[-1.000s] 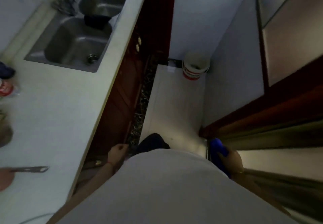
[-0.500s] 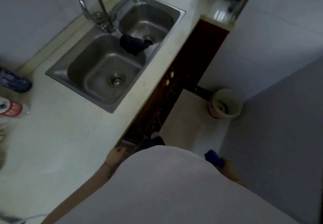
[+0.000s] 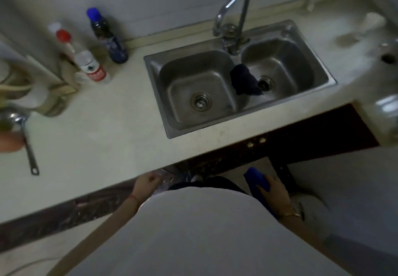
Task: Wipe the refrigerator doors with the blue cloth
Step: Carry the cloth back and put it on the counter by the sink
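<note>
**Blue cloth gripped low, in front of the kitchen sink**

While the person stands facing the counter (image 3: 107,137), the right hand (image 3: 274,191) is closed around the blue cloth (image 3: 257,178), holding it low beside the body, below the counter edge and in front of the dark cabinet front (image 3: 312,144). The cloth is a vivid, deep blue, bunched into a thick roll whose end sticks out past the fingers; a darker length trails back under the wrist. The left hand (image 3: 146,182) hangs loosely curled at the counter edge, touching crinkled clear plastic (image 3: 165,178); whether it grips it I cannot tell.

The double steel sink (image 3: 237,77) holds no water: a dark rag (image 3: 245,79) drapes over the divider into the right basin, and the left basin shows only its drain. Left of the sink stand a dark bottle with a blue cap (image 3: 107,36) and a clear bottle with a red cap (image 3: 86,60).
</note>
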`<state>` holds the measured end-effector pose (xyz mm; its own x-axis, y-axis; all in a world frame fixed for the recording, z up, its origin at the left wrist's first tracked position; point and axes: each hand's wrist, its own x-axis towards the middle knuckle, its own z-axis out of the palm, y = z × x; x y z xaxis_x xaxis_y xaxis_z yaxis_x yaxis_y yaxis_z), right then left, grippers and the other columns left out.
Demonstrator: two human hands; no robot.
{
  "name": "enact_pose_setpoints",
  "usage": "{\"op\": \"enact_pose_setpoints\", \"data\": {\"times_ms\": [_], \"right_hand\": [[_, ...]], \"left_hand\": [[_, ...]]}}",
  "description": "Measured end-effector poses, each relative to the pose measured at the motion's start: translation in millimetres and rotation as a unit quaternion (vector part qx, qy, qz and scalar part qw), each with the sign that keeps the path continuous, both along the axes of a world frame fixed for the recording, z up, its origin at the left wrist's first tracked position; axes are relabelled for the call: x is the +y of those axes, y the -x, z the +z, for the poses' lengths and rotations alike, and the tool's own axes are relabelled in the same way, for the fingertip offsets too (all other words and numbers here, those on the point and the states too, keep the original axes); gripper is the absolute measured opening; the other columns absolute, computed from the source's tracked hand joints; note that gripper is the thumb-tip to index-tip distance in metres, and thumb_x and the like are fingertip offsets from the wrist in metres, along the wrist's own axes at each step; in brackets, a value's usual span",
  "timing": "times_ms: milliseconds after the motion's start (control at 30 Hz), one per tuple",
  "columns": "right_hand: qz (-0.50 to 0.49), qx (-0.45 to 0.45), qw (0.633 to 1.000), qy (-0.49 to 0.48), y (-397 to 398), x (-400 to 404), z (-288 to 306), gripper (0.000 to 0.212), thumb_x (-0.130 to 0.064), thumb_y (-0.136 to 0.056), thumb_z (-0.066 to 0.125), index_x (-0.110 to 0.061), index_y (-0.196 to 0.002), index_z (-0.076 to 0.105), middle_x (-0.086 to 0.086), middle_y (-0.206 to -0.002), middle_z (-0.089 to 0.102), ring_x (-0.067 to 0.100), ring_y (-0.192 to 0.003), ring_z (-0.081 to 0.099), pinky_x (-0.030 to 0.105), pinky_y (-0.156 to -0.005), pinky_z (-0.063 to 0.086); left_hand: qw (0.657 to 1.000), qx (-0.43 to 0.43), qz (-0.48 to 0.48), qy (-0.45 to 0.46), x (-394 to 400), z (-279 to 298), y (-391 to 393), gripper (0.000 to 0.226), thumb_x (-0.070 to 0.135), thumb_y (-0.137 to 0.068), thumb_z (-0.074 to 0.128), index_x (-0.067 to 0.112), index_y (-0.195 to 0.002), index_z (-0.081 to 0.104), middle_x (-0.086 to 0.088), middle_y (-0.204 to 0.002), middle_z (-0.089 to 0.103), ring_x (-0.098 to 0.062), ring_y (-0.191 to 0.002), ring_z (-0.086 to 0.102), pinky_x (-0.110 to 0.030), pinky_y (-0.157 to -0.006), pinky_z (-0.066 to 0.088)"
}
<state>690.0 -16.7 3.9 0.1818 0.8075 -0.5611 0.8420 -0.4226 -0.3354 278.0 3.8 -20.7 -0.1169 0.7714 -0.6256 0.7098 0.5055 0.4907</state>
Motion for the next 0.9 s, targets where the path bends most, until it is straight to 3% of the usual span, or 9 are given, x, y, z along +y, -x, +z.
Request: {"op": "enact_pose_setpoints", "data": {"times_ms": [67, 133, 233, 333, 433, 667, 900], "right_hand": [[0.055, 0.019, 0.998, -0.034, -0.3, 33.7, 14.8, 0.046, -0.025, -0.091, 0.065, -0.008, -0.132, 0.051, 0.018, -0.122, 0.054, 0.034, -0.099, 0.058, 0.033, -0.080, 0.043], [0.110, 0.034, 0.991, -0.075, 6.3, 73.1, 31.3, 0.045, -0.027, -0.089, 0.067, -0.008, -0.128, 0.055, 0.016, -0.119, 0.055, 0.033, -0.101, 0.058, 0.035, -0.084, 0.046], [0.188, 0.076, 0.970, -0.132, 37.7, 128.0, 57.6, 0.044, -0.029, -0.092, 0.064, -0.012, -0.131, 0.053, 0.009, -0.123, 0.052, 0.025, -0.106, 0.056, 0.034, -0.094, 0.044], [0.268, 0.100, 0.942, -0.178, 93.3, 171.9, 77.0, 0.041, -0.030, -0.093, 0.060, -0.016, -0.131, 0.051, 0.003, -0.123, 0.048, 0.019, -0.099, 0.056, 0.027, -0.087, 0.044], [0.353, 0.109, 0.908, -0.196, 161.0, 207.8, 82.8, 0.043, -0.027, -0.093, 0.059, -0.017, -0.134, 0.047, 0.004, -0.128, 0.045, 0.018, -0.101, 0.056, 0.027, -0.090, 0.046], [0.477, 0.089, 0.849, -0.209, 321.8, 263.4, 54.5, 0.048, -0.022, -0.092, 0.058, -0.016, -0.138, 0.043, 0.008, -0.126, 0.051, 0.025, -0.106, 0.055, 0.039, -0.096, 0.048], [0.494, 0.009, 0.849, -0.187, 393.3, 276.1, -0.7, 0.044, -0.017, -0.092, 0.053, -0.014, -0.135, 0.046, 0.010, -0.123, 0.054, 0.030, -0.109, 0.052, 0.042, -0.102, 0.038]], "left_hand": [[0.998, -0.012, 0.046, -0.028, -1.3, 11.8, -2.9, 0.029, 0.023, -0.095, 0.055, 0.002, -0.103, 0.072, -0.017, -0.106, 0.072, -0.021, -0.096, 0.064, -0.025, -0.076, 0.037], [0.995, -0.012, 0.091, -0.051, -1.5, 24.8, -2.4, 0.021, 0.021, -0.094, 0.059, 0.007, -0.103, 0.072, -0.013, -0.105, 0.073, -0.024, -0.100, 0.066, -0.028, -0.082, 0.043], [0.980, -0.017, 0.167, -0.110, 6.6, 46.2, 4.3, 0.014, 0.021, -0.092, 0.062, 0.013, -0.099, 0.072, -0.007, -0.094, 0.074, -0.022, -0.089, 0.068, -0.029, -0.083, 0.049], [0.964, 0.016, 0.194, -0.180, 17.6, 64.0, 21.1, 0.014, 0.018, -0.091, 0.059, 0.017, -0.100, 0.070, -0.002, -0.092, 0.072, -0.017, -0.083, 0.066, -0.026, -0.075, 0.047], [0.952, 0.071, 0.202, -0.219, 27.4, 75.6, 45.1, 0.016, 0.019, -0.091, 0.057, 0.018, -0.102, 0.069, 0.000, -0.098, 0.071, -0.017, -0.084, 0.065, -0.031, -0.077, 0.052], [0.937, 0.182, 0.209, -0.214, 26.0, 61.7, 123.9, 0.020, 0.018, -0.089, 0.058, 0.015, -0.107, 0.066, -0.005, -0.104, 0.068, -0.027, -0.092, 0.066, -0.037, -0.077, 0.053], [0.956, 0.202, 0.148, -0.154, 12.0, 38.4, 198.3, 0.023, 0.019, -0.090, 0.056, 0.012, -0.110, 0.065, -0.011, -0.105, 0.069, -0.033, -0.096, 0.066, -0.039, -0.079, 0.054]]}}
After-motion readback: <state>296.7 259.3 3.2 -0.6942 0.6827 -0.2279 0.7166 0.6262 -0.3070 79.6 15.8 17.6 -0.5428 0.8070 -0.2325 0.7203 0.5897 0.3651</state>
